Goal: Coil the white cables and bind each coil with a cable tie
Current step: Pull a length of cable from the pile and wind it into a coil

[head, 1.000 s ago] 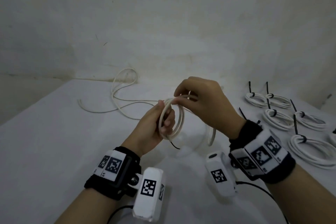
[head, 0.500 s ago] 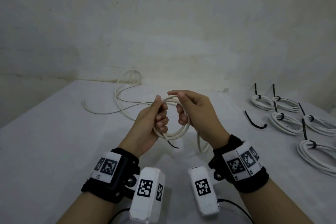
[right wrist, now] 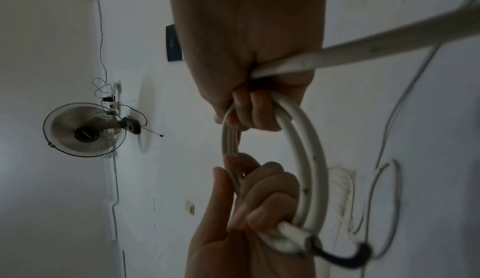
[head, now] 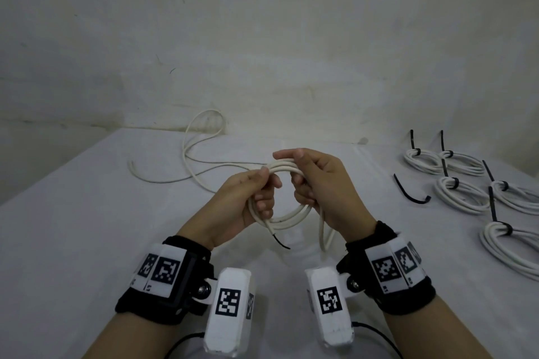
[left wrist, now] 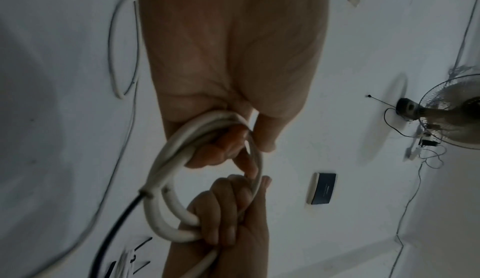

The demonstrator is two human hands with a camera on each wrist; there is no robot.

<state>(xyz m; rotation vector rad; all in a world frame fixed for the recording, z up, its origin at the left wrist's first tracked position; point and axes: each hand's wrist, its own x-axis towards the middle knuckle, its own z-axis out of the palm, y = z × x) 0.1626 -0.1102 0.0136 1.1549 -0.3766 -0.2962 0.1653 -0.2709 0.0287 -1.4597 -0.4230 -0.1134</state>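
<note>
Gripping one white coil [head: 287,192], both hands hover over a grey table [head: 87,227] by a stained wall [head: 262,38].

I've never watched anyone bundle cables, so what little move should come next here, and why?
Probably wind one more loop onto the coil. Both the left hand and the right hand grip it, but a long tail lies loose on the table. The spare tie can wait.

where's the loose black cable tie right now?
In the head view the loose cable tie lies on the table, right of the right hand and just left of the bound coils.
</note>
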